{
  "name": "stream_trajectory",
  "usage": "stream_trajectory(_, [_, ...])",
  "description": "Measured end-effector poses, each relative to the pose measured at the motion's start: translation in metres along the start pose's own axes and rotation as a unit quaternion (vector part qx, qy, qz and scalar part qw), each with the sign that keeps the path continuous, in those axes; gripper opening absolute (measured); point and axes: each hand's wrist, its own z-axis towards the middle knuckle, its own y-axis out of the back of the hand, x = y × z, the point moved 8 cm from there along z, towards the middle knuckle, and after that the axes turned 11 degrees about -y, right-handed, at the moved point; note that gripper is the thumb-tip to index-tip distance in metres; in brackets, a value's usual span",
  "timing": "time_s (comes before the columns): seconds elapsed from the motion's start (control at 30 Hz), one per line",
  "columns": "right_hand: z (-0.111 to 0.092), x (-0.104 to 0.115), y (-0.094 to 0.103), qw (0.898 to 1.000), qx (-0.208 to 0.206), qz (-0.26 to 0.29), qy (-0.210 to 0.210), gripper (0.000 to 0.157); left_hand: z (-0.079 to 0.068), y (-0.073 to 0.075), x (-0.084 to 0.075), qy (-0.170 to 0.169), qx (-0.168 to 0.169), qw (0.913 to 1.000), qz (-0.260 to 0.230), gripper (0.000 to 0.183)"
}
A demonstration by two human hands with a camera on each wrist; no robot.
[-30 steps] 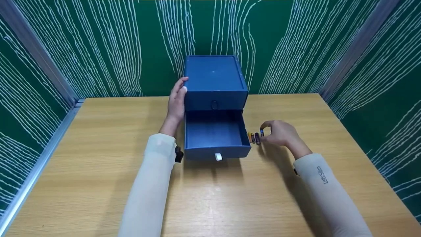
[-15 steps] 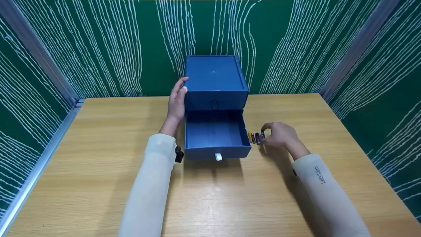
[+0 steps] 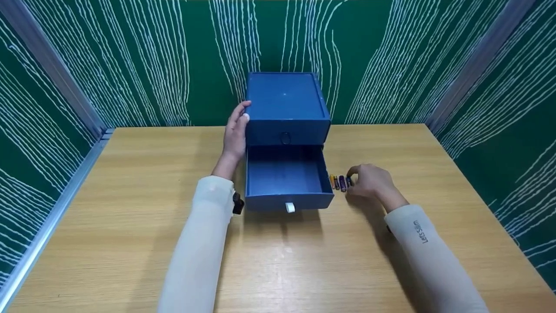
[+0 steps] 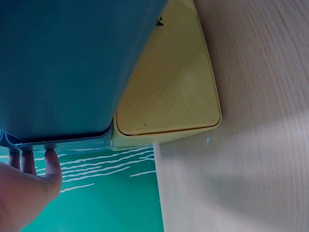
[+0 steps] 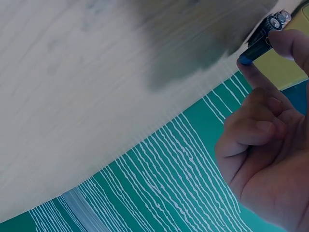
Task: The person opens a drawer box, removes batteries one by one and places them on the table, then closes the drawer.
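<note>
Right wrist view: a battery [image 5: 259,48] is pinched near its ends by the right hand [image 5: 268,147], its sides apparently left free beside the other batteries [image 3: 342,183], lined up between that pinch and the open drawer [image 3: 267,202]. Across the drawer, the box [image 3: 283,96] is touched by the left hand [image 3: 235,138], fingers straight, seemingly for steadiness.

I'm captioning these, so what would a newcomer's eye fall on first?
Probably the blue drawer unit toward the back of the table, its lower drawer open. Next, right of that drawer, the right hand pinching a battery beside other batteries. The left hand touches the unit's left side.
</note>
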Motion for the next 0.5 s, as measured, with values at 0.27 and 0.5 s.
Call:
stream_trajectory(0.27, [0.0025,-0.0030,-0.0036,1.000,-0.013,-0.001,-0.004,0.050,0.0000,-0.0001,-0.0006,0.001,-0.004,1.0000,0.005,0.041])
stream_trajectory(0.5, [0.0029,-0.0046,-0.0072,1.000,-0.010,0.001,-0.009,0.050,-0.0006,-0.0004,0.0014,0.001,-0.005,1.0000,-0.003,0.041])
